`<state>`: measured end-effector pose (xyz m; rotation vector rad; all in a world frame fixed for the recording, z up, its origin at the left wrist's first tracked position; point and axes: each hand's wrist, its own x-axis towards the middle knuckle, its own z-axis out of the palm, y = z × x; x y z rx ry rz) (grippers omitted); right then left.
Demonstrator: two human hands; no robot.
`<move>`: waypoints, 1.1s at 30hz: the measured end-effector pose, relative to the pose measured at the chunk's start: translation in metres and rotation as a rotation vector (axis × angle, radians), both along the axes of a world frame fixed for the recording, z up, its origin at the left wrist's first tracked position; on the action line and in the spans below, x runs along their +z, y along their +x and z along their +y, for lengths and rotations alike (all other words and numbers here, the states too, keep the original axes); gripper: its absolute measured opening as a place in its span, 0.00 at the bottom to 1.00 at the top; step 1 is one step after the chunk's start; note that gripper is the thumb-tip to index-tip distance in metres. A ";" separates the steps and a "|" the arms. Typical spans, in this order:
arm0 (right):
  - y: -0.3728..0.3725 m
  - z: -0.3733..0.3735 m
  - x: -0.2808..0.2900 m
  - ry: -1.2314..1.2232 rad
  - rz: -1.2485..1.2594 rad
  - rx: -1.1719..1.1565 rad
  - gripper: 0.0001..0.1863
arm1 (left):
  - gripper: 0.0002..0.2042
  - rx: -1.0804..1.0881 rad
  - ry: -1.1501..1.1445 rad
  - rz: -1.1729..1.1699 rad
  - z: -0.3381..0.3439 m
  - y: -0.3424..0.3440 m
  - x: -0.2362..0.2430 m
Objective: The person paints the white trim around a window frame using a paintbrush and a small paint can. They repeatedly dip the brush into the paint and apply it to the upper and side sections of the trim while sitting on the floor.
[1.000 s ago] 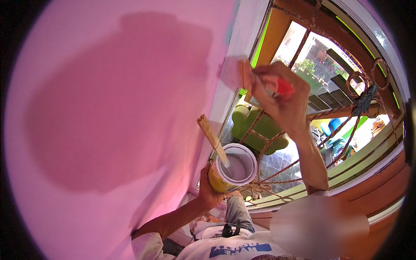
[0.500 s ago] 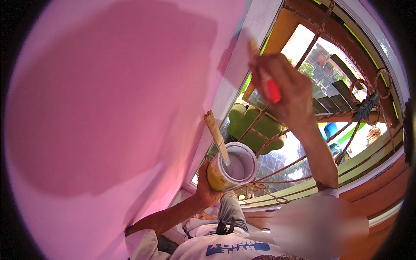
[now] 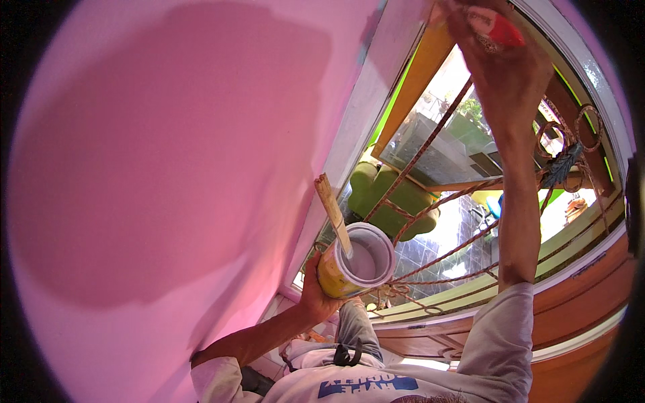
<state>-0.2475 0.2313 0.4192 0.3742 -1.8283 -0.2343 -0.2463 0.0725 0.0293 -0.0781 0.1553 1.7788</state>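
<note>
My left hand [image 3: 313,295] is wrapped round the side of a yellow paint can [image 3: 332,277], which tilts a little at chest height. Pale paint [image 3: 364,260] shows inside it, and a flat wooden stick [image 3: 331,209] leans out over the rim. High up at the top edge of the view, my right hand [image 3: 510,80] is closed on a paintbrush with a red handle [image 3: 498,28]. Motion blurs that hand, and the bristles cannot be made out. It is close to the upper part of the pale window frame [image 3: 366,94], well apart from the can.
A pink wall [image 3: 282,154] with a large shadow fills the left side. Rusty twisted bars of a window grille [image 3: 430,149] cross the opening on the right. Beyond them stands green padded furniture [image 3: 393,195] on a dark tiled floor. Brown wooden panels [image 3: 571,295] lie low right.
My right hand has moved up with the paintbrush, from mid-window to the top edge, and the arm is straighter. My left hand and the can have hardly moved.
</note>
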 end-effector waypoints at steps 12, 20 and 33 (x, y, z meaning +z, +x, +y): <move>0.014 -0.028 -0.046 0.000 -0.374 -0.261 0.12 | 0.35 -0.018 0.030 0.006 -0.007 -0.004 0.015; 0.003 -0.013 0.005 -0.151 -0.262 -0.064 0.08 | 0.36 -0.040 0.098 0.026 -0.008 -0.006 0.015; 0.012 0.003 -0.022 -0.273 -0.063 0.152 0.11 | 0.36 -0.047 0.064 0.014 -0.011 -0.007 0.022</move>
